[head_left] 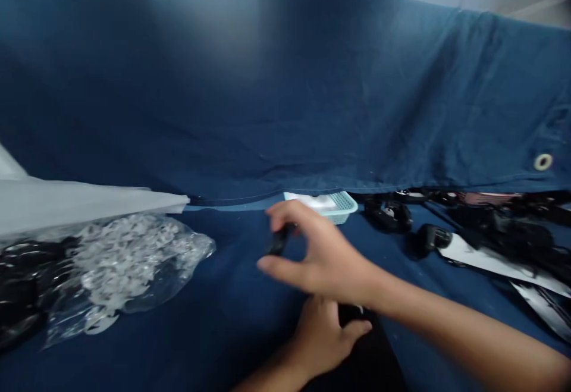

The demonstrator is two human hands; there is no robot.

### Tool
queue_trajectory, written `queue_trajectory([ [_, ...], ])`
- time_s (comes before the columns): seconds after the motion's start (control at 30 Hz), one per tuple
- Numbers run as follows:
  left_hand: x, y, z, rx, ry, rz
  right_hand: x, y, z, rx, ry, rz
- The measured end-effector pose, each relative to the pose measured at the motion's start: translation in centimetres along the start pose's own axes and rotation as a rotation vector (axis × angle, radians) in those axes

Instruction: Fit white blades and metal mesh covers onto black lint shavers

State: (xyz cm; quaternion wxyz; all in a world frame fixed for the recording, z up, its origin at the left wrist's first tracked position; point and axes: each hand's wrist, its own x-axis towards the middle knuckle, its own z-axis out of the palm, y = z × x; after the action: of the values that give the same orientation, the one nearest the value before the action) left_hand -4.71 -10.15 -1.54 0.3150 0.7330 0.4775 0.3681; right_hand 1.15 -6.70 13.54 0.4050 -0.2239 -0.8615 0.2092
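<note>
Head view, some motion blur at the hands. Right hand is raised above the blue-covered table, thumb and fingers bent around a small black piece; a fingertip grip, probably because the piece is too slight for the whole palm. This piece sits midway between the table's left and right sides, short of the far edge.

Left hand lies lower and nearer the body, partly behind the right wrist. It appears closed on a dark object, thumb along the near side, likely to steady it; how firmly, cannot tell. Black area beneath: clothing or object, unclear.

Surroundings:
- Pale blue basket at the far edge, against the curtain; something white inside. Placement presumably keeps it reachable yet clear of the hands.
- Clear bag of small white parts, left side; the bag likely stops them scattering.
- Black items beside it, further left; white sheet toward the far left corner.
- Black parts and a white strip crowd the far right corner, perhaps pushed aside for working room.
</note>
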Motion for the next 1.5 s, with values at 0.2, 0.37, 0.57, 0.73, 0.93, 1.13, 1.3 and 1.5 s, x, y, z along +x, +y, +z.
queue_trajectory([
  [0.2, 0.6, 0.1, 0.0, -0.08, -0.017, -0.125, -10.8, 8.1, -5.6, 0.098, 0.211, 0.367],
  [0.37, 1.0, 0.6, 0.2, -0.158, -0.021, -0.142, -15.1, 10.1, -4.8, 0.124, 0.188, 0.39],
  [0.57, 1.1, 0.4, 0.3, -0.176, -0.047, -0.175, -16.0, 10.6, -4.4, 0.276, 0.11, 0.447],
  [0.73, 1.1, 0.3, 0.2, -0.121, -0.056, -0.161, -16.6, 10.7, -4.0, 0.319, 0.029, 0.512],
  [0.93, 0.5, -0.2, 0.7, 0.077, -0.02, -0.08, -16.6, 10.4, -4.3, 0.324, -0.035, 0.575],
  [1.13, 0.3, -0.7, 0.9, 0.112, 0.088, 0.054, -16.9, 10.6, -4.4, 0.414, -0.073, 0.631],
  [1.3, 0.6, 0.0, 0.2, 0.14, 0.1, 0.253, -17.3, 10.5, -4.1, 0.424, -0.039, 0.651],
  [1.5, 0.2, 0.4, 0.3, 0.092, 0.247, 0.313, -17.7, 10.1, -4.5, 0.71, 0.0, 0.792],
])
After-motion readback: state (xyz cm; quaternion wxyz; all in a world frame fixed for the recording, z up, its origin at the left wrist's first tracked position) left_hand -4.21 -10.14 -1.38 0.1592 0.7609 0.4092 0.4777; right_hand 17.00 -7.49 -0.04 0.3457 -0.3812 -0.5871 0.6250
